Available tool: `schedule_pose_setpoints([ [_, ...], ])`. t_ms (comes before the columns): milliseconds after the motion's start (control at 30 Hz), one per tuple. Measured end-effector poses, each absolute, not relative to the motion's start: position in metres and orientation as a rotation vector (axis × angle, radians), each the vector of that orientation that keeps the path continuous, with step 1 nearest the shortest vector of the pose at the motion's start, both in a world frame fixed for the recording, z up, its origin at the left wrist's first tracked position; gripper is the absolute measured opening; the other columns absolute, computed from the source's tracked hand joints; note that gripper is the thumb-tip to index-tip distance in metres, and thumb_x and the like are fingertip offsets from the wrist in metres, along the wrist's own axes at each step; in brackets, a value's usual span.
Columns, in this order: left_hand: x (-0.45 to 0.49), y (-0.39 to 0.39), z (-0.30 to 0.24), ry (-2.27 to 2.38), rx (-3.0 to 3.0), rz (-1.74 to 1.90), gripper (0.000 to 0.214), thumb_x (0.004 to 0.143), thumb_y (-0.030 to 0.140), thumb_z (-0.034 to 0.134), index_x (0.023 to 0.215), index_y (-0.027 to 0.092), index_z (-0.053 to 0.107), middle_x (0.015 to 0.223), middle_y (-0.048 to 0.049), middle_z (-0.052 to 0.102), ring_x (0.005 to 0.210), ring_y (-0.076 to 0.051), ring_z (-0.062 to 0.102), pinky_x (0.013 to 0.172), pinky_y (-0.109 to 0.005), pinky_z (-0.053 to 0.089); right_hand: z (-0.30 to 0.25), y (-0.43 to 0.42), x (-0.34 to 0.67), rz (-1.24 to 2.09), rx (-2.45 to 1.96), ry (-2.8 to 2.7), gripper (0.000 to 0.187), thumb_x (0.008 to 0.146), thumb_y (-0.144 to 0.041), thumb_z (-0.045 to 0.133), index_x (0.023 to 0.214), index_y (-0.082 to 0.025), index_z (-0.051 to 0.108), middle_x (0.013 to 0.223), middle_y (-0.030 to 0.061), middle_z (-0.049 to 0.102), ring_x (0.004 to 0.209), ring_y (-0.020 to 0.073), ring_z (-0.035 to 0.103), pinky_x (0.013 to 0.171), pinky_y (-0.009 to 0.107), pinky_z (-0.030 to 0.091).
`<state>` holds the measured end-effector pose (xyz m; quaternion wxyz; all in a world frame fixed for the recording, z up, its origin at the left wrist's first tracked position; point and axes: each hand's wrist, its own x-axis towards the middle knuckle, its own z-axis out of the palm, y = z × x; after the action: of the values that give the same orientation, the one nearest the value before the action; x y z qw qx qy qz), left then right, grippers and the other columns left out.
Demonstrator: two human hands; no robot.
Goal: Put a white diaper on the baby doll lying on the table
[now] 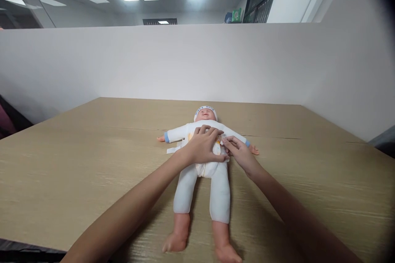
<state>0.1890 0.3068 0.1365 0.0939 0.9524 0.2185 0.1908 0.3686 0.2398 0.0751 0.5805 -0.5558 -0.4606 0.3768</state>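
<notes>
A baby doll (202,189) in white clothes and a white cap lies on its back on the wooden table (77,164), head away from me, arms spread, bare feet toward me. My left hand (203,146) rests flat on the doll's chest and belly, fingers stretched over the white jacket. My right hand (239,152) is at the doll's right side, its thumb and fingers pinched on the edge of the jacket near the waist. A loose flap of the jacket sticks out under the doll's arm on the left.
A white partition wall (197,61) stands along the far edge of the table and along its right side. Above it show ceiling lights and a dark window. Something dark red lies off the table at the far left edge.
</notes>
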Motion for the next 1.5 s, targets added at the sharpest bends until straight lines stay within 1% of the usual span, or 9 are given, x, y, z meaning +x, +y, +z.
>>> schedule_pose_setpoints([
  [167,0.189,0.307,0.136,0.626,2.837,0.564,0.074,0.080,0.066,0.070,0.139,0.026,0.052,0.141,-0.0060,0.061,0.134,-0.037,0.043,0.113,-0.053,0.036,0.074,0.245,0.360,0.799,-1.290,-1.111,0.058,0.073,-0.078,0.072,0.088,-0.023,0.062,0.081,0.0009,0.060,0.079,0.0182,0.056,0.069,0.029,0.046],
  [400,0.190,0.308,0.134,0.641,2.840,0.567,0.073,0.082,0.071,0.065,0.138,0.026,0.054,0.141,-0.0071,0.061,0.134,-0.037,0.044,0.112,-0.053,0.036,0.076,0.241,0.368,0.850,-1.262,-1.193,0.050,0.083,-0.072,0.067,0.084,-0.023,0.061,0.071,-0.0031,0.050,0.068,0.0149,0.048,0.063,0.027,0.042],
  [500,0.191,0.308,0.134,0.639,2.852,0.571,0.076,0.081,0.071,0.067,0.139,0.025,0.053,0.142,-0.0077,0.061,0.133,-0.037,0.044,0.112,-0.053,0.036,0.075,0.243,0.369,0.846,-1.257,-1.211,0.048,0.084,-0.071,0.067,0.085,-0.023,0.060,0.072,-0.0032,0.050,0.069,0.0149,0.049,0.065,0.027,0.043],
  [700,0.191,0.306,0.136,0.604,2.855,0.586,0.069,0.082,0.065,0.069,0.136,0.025,0.054,0.137,-0.0062,0.064,0.128,-0.037,0.047,0.109,-0.053,0.037,0.069,0.241,0.359,0.739,-1.252,-1.229,0.045,0.086,-0.066,0.068,0.103,-0.024,0.061,0.093,0.0023,0.062,0.086,0.0189,0.058,0.077,0.030,0.049],
  [800,0.190,0.306,0.136,0.635,2.851,0.591,0.068,0.078,0.055,0.073,0.136,0.025,0.054,0.135,-0.0066,0.064,0.127,-0.037,0.047,0.108,-0.053,0.039,0.072,0.229,0.355,0.486,-1.312,-1.376,0.035,0.096,-0.054,0.061,0.117,-0.025,0.064,0.101,0.0047,0.064,0.088,0.0202,0.059,0.082,0.033,0.051],
  [933,0.190,0.306,0.134,0.638,2.834,0.620,0.071,0.077,0.052,0.072,0.139,0.024,0.051,0.138,-0.0073,0.063,0.128,-0.037,0.046,0.107,-0.054,0.039,0.076,0.220,0.353,0.174,-1.308,-1.533,0.027,0.104,-0.040,0.052,0.120,-0.025,0.068,0.110,0.0074,0.066,0.099,0.0225,0.061,0.095,0.038,0.049],
  [1100,0.190,0.305,0.135,0.630,2.790,0.623,0.071,0.076,0.051,0.075,0.137,0.024,0.052,0.134,-0.0079,0.065,0.128,-0.038,0.047,0.107,-0.053,0.040,0.068,0.223,0.354,0.284,-1.228,-1.401,0.037,0.101,-0.040,0.059,0.135,-0.027,0.056,0.108,0.0056,0.067,0.092,0.0203,0.066,0.087,0.037,0.056],
  [1367,0.189,0.306,0.135,0.605,2.771,0.633,0.075,0.078,0.061,0.075,0.138,0.024,0.051,0.139,-0.0066,0.064,0.131,-0.038,0.045,0.111,-0.052,0.036,0.061,0.225,0.359,0.440,-1.166,-1.281,0.033,0.097,-0.040,0.066,0.125,-0.027,0.056,0.107,0.0054,0.068,0.094,0.0203,0.068,0.081,0.034,0.058],
  [1500,0.189,0.307,0.134,0.610,2.774,0.626,0.078,0.079,0.067,0.072,0.140,0.024,0.051,0.139,-0.0075,0.063,0.132,-0.038,0.044,0.111,-0.053,0.036,0.060,0.226,0.361,0.497,-1.176,-1.234,0.026,0.095,-0.044,0.068,0.112,-0.025,0.061,0.106,0.0062,0.069,0.100,0.0221,0.069,0.081,0.034,0.059],
])
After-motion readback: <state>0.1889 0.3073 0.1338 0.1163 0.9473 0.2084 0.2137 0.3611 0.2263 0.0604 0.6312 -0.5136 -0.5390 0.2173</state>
